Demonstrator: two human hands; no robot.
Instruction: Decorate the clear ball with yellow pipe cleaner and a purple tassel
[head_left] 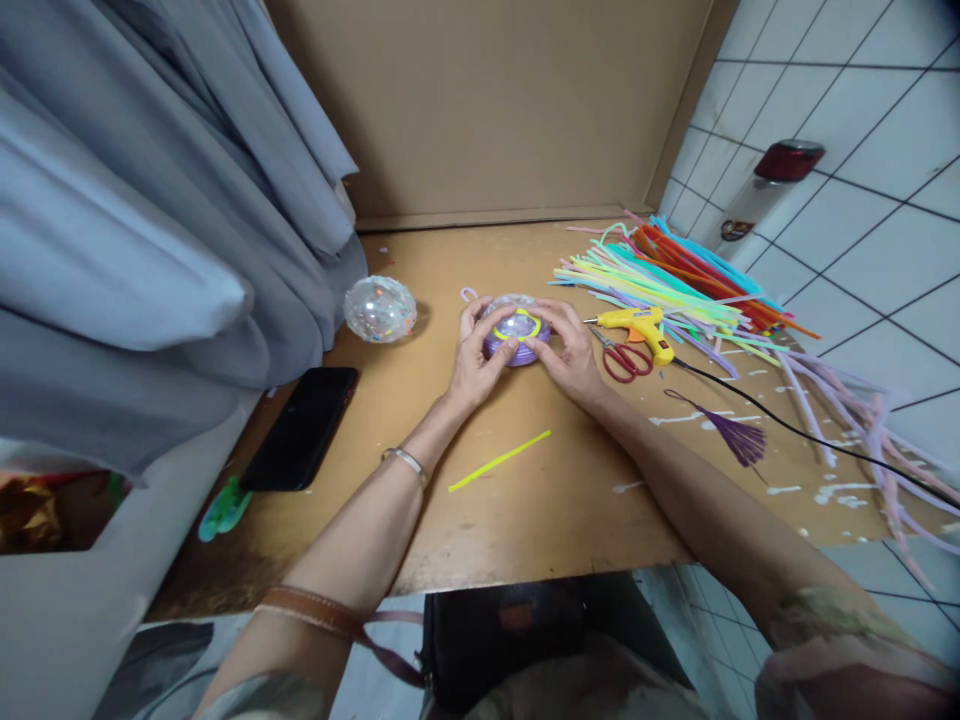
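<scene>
Between my two hands is a round, clear plastic ball (516, 325) with purple pipe cleaner wound around its lower part and a yellow ring on the side facing me. My left hand (480, 355) grips it from the left, thumb low on the purple band. From the right, my right hand (568, 352) holds the same ball with fingers curled over the top. A small pale purple loop (469, 294) sticks out behind my left fingers. In front of my hands a yellow pipe cleaner (499, 461) lies flat on the wooden table (480, 540).
Another clear ball (381, 309) sits to the left, above a black phone (301, 430). On the right are a yellow glue gun (637, 328) with its cord, red-handled scissors (627, 362), a purple tassel (731, 432) and piled pipe cleaners (667, 275). A grey curtain (150, 200) hangs at left.
</scene>
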